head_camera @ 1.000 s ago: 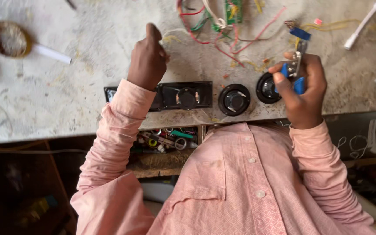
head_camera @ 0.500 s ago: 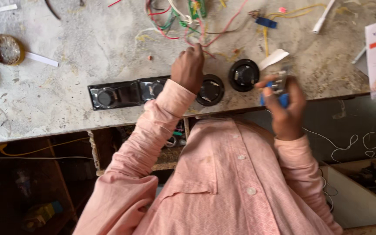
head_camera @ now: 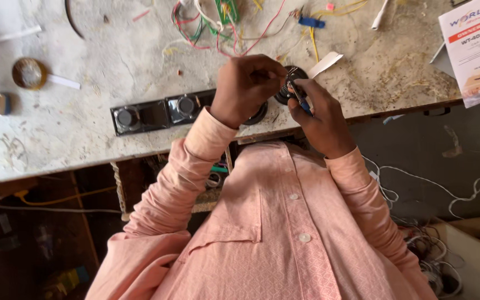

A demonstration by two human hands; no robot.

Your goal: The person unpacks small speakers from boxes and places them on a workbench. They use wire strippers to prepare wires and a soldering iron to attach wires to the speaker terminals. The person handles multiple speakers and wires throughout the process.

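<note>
My left hand (head_camera: 244, 89) hovers over the bench edge with its fingers pinched together; what they pinch is too small to make out. My right hand (head_camera: 319, 119) grips a small blue-handled tool (head_camera: 300, 99), and its metal tip meets my left fingertips. Under both hands lie two round black speakers, one (head_camera: 295, 75) mostly covered and another (head_camera: 259, 114) peeking out below my left hand. A long black panel with round knobs (head_camera: 154, 114) lies just left of my left hand.
Tangled coloured wires (head_camera: 218, 30) and a green circuit board (head_camera: 227, 10) lie beyond the hands. A printed booklet (head_camera: 476, 50) sits at the far right, a round tin with a white handle (head_camera: 29, 73) at the left. White cables (head_camera: 434, 183) trail below the bench.
My left hand came back from the wires, passed over the speaker and now meets the tool's tip. My right hand moved left with the tool toward the left hand.
</note>
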